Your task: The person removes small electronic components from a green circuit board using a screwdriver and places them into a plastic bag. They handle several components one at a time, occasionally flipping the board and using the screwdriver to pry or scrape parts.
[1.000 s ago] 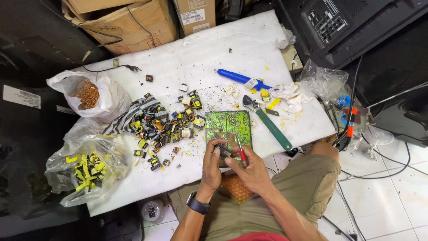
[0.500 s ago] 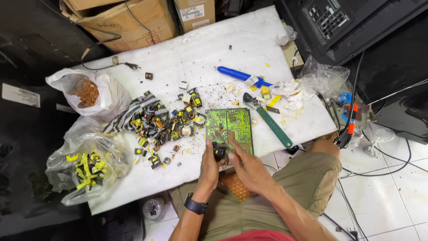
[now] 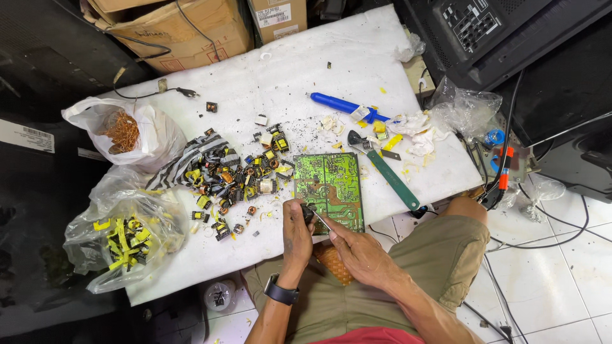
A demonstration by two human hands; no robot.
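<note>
Head cam: left hand [image 3: 296,232] fingers curled, pinching small dark component [image 3: 308,213] at near edge of green circuit board [image 3: 331,188]. Right hand [image 3: 360,251] closed on thin metal tool [image 3: 320,221], tip touching component. Board flat, table [image 3: 287,70] near-centre. Left: clear bag [image 3: 121,239] w/ yellow bits; white bag [image 3: 137,130] w/ copper wire.

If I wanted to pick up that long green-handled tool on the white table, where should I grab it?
Probably by the green handle, near its middle. The green-handled tool lies flat and slanted on the white table, metal head up by the yellow scraps and handle end toward the table's near edge. Come from above with your grip across the handle; that stretch is bare, while the head sits among clutter.
</note>
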